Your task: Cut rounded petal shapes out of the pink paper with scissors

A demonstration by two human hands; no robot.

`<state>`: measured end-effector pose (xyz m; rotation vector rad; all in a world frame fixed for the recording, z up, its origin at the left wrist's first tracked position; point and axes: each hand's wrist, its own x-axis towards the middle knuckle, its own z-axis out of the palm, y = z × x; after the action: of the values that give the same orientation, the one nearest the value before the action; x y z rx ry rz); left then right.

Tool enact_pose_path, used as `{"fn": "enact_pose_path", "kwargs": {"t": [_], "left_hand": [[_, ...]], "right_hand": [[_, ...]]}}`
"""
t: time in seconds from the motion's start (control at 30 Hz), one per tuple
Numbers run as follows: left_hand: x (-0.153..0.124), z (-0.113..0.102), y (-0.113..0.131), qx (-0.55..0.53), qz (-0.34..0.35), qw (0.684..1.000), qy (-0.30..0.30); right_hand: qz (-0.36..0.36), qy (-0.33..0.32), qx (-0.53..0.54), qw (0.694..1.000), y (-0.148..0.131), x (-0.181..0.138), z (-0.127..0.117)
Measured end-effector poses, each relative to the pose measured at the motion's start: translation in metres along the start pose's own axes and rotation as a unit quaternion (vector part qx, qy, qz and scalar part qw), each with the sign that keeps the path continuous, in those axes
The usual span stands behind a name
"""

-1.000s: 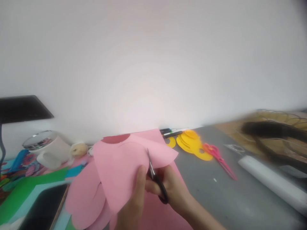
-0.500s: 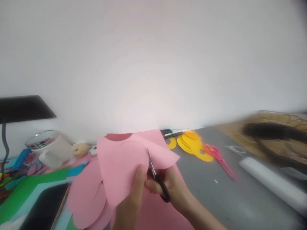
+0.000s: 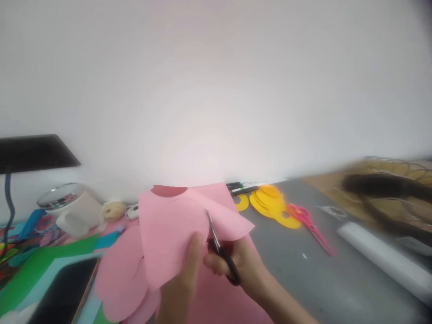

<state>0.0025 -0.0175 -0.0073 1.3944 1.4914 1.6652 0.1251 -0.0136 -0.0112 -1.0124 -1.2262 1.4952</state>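
My left hand [image 3: 180, 283] pinches the lower edge of a pink paper sheet [image 3: 170, 234], thumb on top, and holds it up off the table. My right hand [image 3: 243, 265] grips black-handled scissors [image 3: 221, 252] whose blades point up into the sheet along a curved cut. A flap of the pink sheet curls over to the right of the blades. More pink cut shapes [image 3: 118, 279] lie under and to the left of the held sheet.
Yellow paper rings [image 3: 270, 202] and pink-orange scissors [image 3: 308, 225] lie on the grey table at the right, with markers [image 3: 241, 186] by the wall. A white roll [image 3: 388, 261] lies far right. A phone [image 3: 64, 292], green paper [image 3: 40, 265] and a white mug [image 3: 72, 211] are on the left.
The pink sheet has turned slightly in my left hand and the scissors have shifted a little down and right. The rest stays the same.
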Motion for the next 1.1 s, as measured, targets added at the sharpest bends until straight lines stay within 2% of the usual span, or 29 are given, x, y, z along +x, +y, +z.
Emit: {"fn": "enact_pose_path", "kwargs": {"t": [0.1,0.3,0.33,0.4,0.47,0.57,0.67,0.8,0.87,0.93,1.03,1.07,1.1], "left_hand": [[0.001,0.0,0.003,-0.007,0.012,1.0,-0.028],[0.004,-0.005,-0.006,-0.016,-0.053,0.998,-0.039],[0.004,-0.006,-0.006,-0.005,-0.071,0.997,-0.032],[0.001,-0.003,-0.002,0.004,-0.106,0.993,0.055],[-0.004,0.003,0.009,-0.011,-0.123,0.991,0.057],[-0.009,0.011,0.027,-0.025,-0.208,0.972,0.103],[-0.009,0.011,0.028,-0.005,-0.169,0.977,0.128],[-0.004,0.003,0.006,0.111,-0.008,0.986,0.122],[-0.001,-0.001,-0.005,0.123,0.018,0.985,0.12],[0.0,-0.003,-0.01,0.128,0.031,0.981,0.14],[0.0,-0.003,-0.003,0.139,0.025,0.977,0.161],[-0.001,-0.002,0.002,0.136,0.01,0.979,0.15],[-0.002,0.0,0.007,0.114,-0.046,0.986,0.116]], "right_hand": [[0.002,0.001,0.006,1.0,0.0,-0.001,0.0],[0.008,-0.004,0.014,1.0,-0.002,-0.002,0.001],[0.009,-0.007,0.019,1.0,-0.002,-0.002,0.001],[0.009,-0.007,0.026,1.0,-0.002,-0.002,0.002],[0.012,-0.002,0.019,1.0,-0.002,-0.002,0.003],[0.017,0.0,0.011,1.0,-0.001,-0.002,0.005],[0.009,-0.018,0.042,0.999,-0.001,-0.003,0.005],[0.02,-0.08,0.105,0.991,-0.001,-0.004,0.005],[0.03,-0.091,0.108,0.989,0.0,-0.004,0.004],[0.037,-0.088,0.096,0.991,0.0,-0.003,0.004],[0.009,-0.075,0.093,0.993,-0.002,-0.002,0.005],[-0.008,-0.072,0.099,0.992,-0.004,-0.002,0.005],[-0.025,-0.072,0.106,0.991,-0.005,-0.001,0.006]]}}
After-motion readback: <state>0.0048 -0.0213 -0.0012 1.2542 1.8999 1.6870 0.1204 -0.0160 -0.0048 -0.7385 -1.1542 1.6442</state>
